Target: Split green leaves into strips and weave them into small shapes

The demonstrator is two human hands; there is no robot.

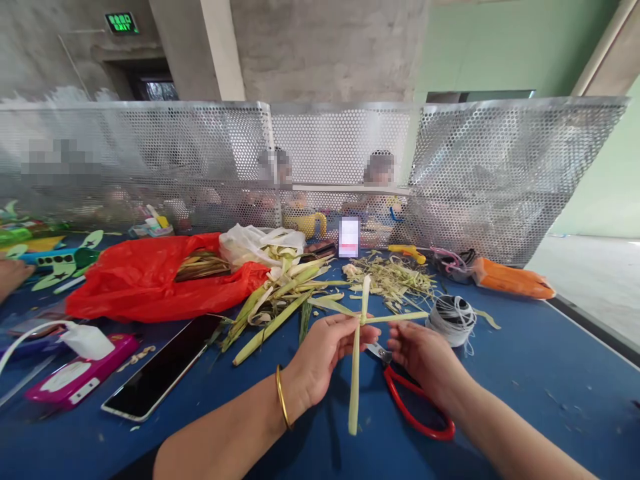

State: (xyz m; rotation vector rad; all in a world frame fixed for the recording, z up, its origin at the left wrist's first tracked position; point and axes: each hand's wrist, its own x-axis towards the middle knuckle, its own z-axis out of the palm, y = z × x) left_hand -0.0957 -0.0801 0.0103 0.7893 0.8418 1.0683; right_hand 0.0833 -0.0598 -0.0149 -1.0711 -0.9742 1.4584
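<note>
My left hand (323,357), with a gold bangle on the wrist, pinches two pale green leaf strips (356,360) where they cross above the blue table (525,373). One strip runs upright, the other lies across it. My right hand (425,357) is closed on the right side of the crossing, fingers on the horizontal strip. Red-handled scissors (415,413) lie on the table beneath my right hand.
A pile of leaf strips (275,300) and a red plastic bag (145,277) lie ahead left. A coil of white string (453,319), leaf trimmings (393,277), a dark phone (160,373), a pink phone (80,380) and an orange object (513,280) lie around. Perforated metal screens (350,160) stand behind, with people beyond.
</note>
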